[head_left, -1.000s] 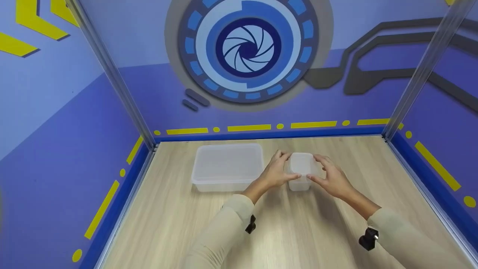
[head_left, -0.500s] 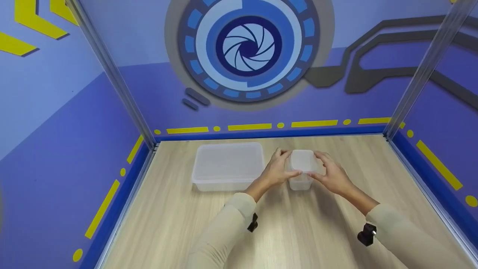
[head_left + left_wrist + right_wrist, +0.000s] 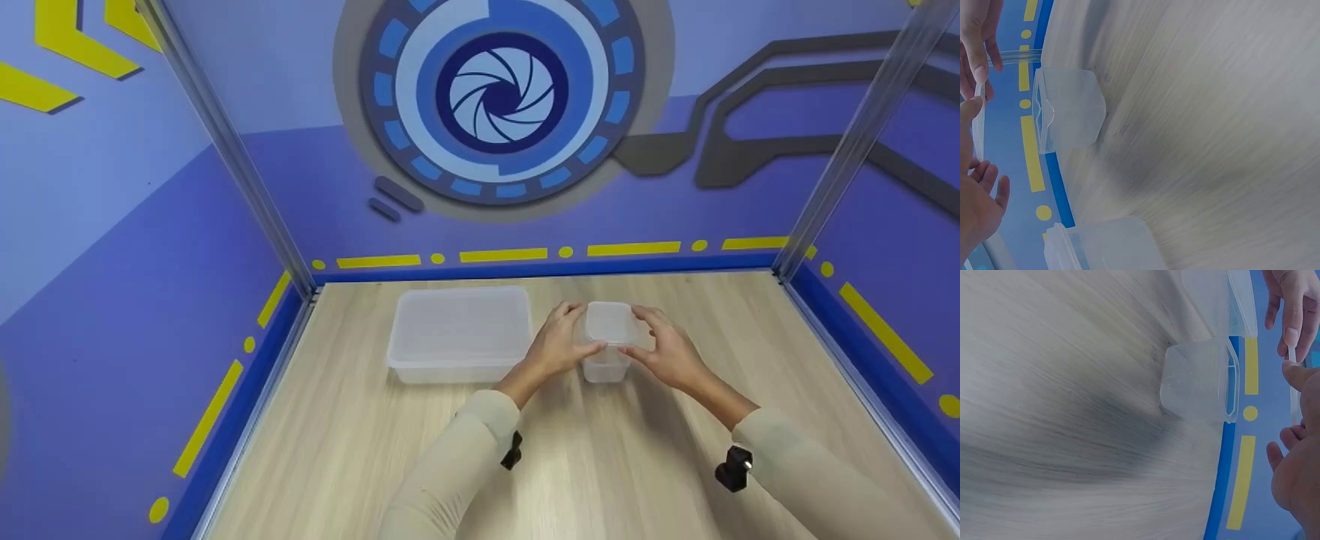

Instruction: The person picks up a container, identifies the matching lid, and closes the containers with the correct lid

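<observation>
My left hand (image 3: 556, 345) and right hand (image 3: 670, 356) hold a small translucent plastic lid (image 3: 609, 322) level between them, thumbs at its near edge and fingers at its far corners. Below it, on the table, stands a small clear plastic container (image 3: 604, 372) with its top uncovered. Both wrist views show the lid (image 3: 979, 124) edge-on, apart from the rim of the small container (image 3: 1195, 381). To the left of my left hand sits a larger rectangular plastic box (image 3: 461, 330) with its lid on.
The wooden table (image 3: 345, 450) is bounded by a blue back wall (image 3: 285, 195) with yellow marks and by side panels. Metal posts (image 3: 232, 157) stand at the back corners. Black camera mounts (image 3: 735, 469) sit at the wrists.
The small lid has come up slightly, with both hands keeping their hold on it. The small container and the larger box stay where they were.
</observation>
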`<control>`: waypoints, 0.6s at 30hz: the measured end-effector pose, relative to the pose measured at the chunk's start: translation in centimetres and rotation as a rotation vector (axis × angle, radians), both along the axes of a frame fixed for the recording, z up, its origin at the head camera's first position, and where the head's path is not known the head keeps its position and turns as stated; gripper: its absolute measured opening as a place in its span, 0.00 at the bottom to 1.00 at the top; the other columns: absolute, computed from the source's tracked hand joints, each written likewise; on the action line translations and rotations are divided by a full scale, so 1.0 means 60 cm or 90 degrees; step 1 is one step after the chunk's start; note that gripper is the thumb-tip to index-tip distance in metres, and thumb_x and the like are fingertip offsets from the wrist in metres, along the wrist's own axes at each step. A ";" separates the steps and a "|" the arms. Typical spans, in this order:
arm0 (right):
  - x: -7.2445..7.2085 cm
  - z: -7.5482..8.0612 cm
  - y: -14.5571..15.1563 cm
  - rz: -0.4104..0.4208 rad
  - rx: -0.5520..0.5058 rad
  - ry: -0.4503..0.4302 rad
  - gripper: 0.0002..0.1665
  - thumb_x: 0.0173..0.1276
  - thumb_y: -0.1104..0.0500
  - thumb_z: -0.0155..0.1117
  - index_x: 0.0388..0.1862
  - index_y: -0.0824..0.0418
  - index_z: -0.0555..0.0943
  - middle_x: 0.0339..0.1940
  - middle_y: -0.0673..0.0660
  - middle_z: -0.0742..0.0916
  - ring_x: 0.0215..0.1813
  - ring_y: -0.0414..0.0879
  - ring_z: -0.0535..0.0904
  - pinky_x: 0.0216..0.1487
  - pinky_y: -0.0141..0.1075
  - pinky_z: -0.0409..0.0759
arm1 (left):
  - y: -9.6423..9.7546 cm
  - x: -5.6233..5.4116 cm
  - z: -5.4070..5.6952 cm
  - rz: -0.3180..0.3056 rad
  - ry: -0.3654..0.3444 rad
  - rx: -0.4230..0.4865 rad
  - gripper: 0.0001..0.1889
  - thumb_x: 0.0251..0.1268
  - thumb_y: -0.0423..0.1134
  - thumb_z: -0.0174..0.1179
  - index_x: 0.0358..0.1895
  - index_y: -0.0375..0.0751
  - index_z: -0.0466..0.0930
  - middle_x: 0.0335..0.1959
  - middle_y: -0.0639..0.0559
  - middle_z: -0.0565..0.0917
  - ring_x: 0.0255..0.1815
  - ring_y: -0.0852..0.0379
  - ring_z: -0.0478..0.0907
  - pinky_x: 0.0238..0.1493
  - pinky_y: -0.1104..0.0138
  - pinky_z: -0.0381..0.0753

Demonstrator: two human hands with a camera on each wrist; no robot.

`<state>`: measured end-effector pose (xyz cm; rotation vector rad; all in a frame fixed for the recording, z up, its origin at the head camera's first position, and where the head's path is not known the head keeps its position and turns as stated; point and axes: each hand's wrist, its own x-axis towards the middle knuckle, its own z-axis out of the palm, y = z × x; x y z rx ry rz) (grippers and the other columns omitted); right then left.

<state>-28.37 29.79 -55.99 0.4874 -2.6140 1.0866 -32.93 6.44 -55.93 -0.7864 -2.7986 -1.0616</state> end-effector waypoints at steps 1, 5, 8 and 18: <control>0.000 -0.001 0.000 0.000 -0.003 0.000 0.42 0.68 0.62 0.78 0.75 0.75 0.70 0.70 0.73 0.78 0.70 0.69 0.75 0.63 0.66 0.78 | 0.001 0.000 -0.001 0.003 0.000 -0.006 0.41 0.69 0.55 0.72 0.79 0.40 0.69 0.74 0.50 0.72 0.76 0.55 0.68 0.75 0.65 0.69; 0.000 -0.008 0.003 -0.004 -0.019 -0.012 0.41 0.68 0.63 0.78 0.75 0.75 0.70 0.70 0.73 0.77 0.71 0.70 0.74 0.64 0.67 0.76 | 0.006 0.004 -0.003 0.012 0.002 -0.019 0.41 0.70 0.55 0.72 0.79 0.40 0.69 0.75 0.50 0.73 0.77 0.55 0.69 0.75 0.65 0.68; 0.001 -0.015 0.004 -0.008 -0.025 -0.024 0.41 0.69 0.63 0.77 0.75 0.74 0.69 0.71 0.74 0.77 0.72 0.70 0.73 0.65 0.67 0.75 | 0.009 0.008 -0.007 0.016 0.002 -0.027 0.41 0.70 0.54 0.71 0.79 0.40 0.68 0.75 0.49 0.73 0.77 0.55 0.68 0.76 0.64 0.68; 0.004 -0.043 0.000 -0.024 -0.008 -0.042 0.42 0.70 0.63 0.76 0.77 0.74 0.68 0.74 0.74 0.75 0.73 0.70 0.72 0.66 0.65 0.75 | 0.014 0.012 -0.028 0.029 -0.030 -0.030 0.41 0.71 0.53 0.71 0.80 0.39 0.67 0.78 0.50 0.71 0.79 0.55 0.67 0.76 0.65 0.67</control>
